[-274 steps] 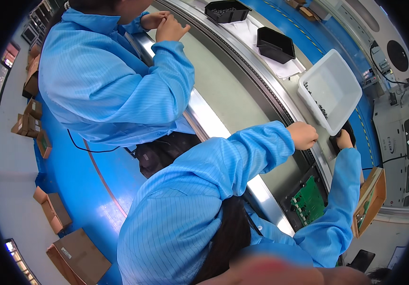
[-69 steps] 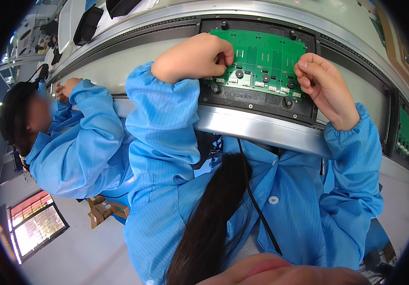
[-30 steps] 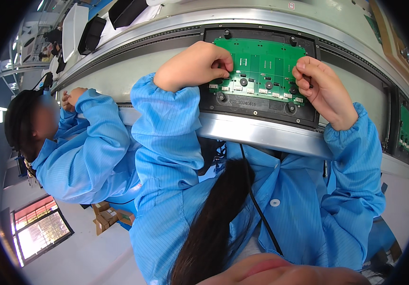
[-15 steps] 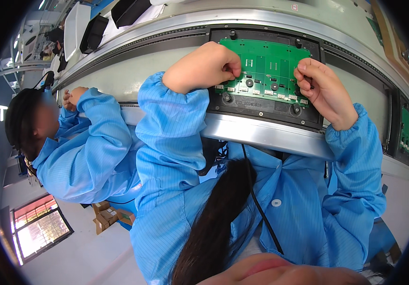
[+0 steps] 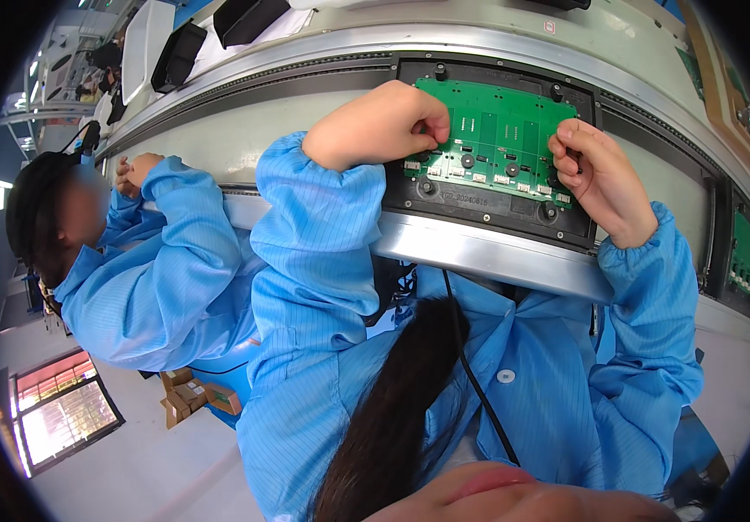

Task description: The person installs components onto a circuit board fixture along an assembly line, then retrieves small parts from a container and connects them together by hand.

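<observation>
A green circuit board lies in a black carrier frame before me. White connectors line its near edge, with round black parts and small dark components behind them. My left hand is closed over the board's left edge, thumb and fingertips pinched together close to the surface. Whatever they pinch is hidden. At the right edge of the board my right hand is closed too, its fingers curled and thumb against the index finger. I cannot make out what is in it.
A metal rail runs along the near side of the conveyor. Another green board sits in a carrier at the far right. To the left a co-worker in a blue smock works at the line. Black bins stand beyond the far rail.
The view has shifted slightly, so the board and carrier appear a little lower and to the right. Both hands stay at the board's edges, with nearly the same finger poses.
</observation>
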`<state>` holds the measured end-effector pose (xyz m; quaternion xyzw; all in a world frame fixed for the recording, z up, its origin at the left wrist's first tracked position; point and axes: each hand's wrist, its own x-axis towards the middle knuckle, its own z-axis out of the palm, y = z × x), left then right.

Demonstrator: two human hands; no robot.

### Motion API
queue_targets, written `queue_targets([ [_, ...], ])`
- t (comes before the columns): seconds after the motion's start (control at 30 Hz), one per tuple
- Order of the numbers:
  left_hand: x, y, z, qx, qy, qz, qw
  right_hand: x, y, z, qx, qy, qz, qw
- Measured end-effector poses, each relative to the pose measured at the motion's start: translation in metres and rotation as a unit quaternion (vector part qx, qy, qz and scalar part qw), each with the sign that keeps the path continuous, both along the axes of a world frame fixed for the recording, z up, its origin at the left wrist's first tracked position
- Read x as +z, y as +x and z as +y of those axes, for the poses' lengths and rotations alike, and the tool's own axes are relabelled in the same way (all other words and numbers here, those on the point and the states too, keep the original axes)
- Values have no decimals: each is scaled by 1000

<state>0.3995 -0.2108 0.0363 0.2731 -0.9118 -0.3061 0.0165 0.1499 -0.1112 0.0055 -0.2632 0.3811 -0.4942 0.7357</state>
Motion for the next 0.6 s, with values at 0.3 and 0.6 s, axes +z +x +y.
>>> queue_targets([
  [0.3,4,-2,3,17,-7,5,1000,0,3,1,-16,3,20,1000],
  [0.6,-5,11,-5,19,-94,12,995,-2,4,2,-15,0,28,999],
])
